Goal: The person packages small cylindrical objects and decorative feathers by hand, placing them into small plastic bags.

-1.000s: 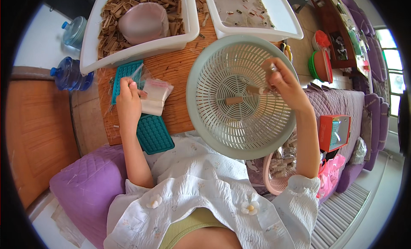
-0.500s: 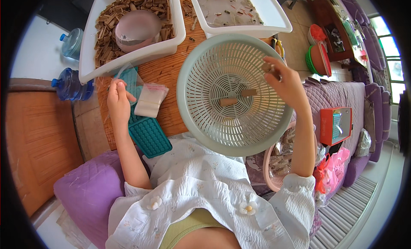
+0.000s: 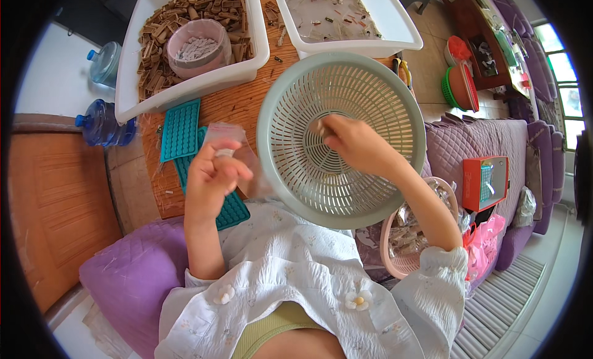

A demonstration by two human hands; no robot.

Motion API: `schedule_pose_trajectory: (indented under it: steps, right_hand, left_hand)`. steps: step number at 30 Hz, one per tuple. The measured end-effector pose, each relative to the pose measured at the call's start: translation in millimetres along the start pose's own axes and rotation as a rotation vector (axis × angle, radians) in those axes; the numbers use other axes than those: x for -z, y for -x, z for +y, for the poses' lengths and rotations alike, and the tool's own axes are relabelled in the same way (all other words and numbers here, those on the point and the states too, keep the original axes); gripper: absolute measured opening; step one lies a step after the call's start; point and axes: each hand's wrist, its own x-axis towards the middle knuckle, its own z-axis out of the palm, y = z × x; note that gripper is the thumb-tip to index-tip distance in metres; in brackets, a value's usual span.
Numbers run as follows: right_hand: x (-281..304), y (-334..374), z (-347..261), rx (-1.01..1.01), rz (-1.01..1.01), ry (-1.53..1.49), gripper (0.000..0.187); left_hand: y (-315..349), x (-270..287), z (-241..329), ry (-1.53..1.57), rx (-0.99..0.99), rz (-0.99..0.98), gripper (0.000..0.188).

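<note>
My right hand (image 3: 355, 139) reaches into a large grey-green plastic colander (image 3: 278, 189), its fingers pinched on a small brown piece (image 3: 319, 129) above the slotted bottom. My left hand (image 3: 213, 177) is raised to the left of the colander, fingers curled, with a small white piece (image 3: 225, 152) between them. Behind and beside it lie clear plastic bags (image 3: 223, 131), partly hidden by the hand. Teal moulded trays with rows of small cups (image 3: 180, 130) rest on the wooden table; another teal tray (image 3: 232, 212) pokes out below my left wrist.
A white tub (image 3: 262, 50) of brown pieces holds a pink bowl (image 3: 179, 67) of small whitish pieces. Beside it is another white tub (image 3: 395, 45) with scattered bits. At right, a pink basket (image 3: 398, 263) holds filled clear packets. Water jugs (image 3: 106, 121) stand at left.
My left hand has moved right and nearer my body; the clear bag it held up no longer shows there. My right hand has gone from the colander's right side to its middle.
</note>
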Motion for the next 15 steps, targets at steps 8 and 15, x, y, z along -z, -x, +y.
schedule_pose_trajectory:
  steps: [8,15]
  right_hand:
    - [29,19,-44,-0.143,-0.058,-1.479,0.037]
    - [28,27,-49,0.028,-0.194,-1.795,0.043]
  left_hand:
    - [2,-66,8,-0.016,0.210,-0.260,0.059]
    - [1,-61,9,-0.103,0.306,-0.530,0.019]
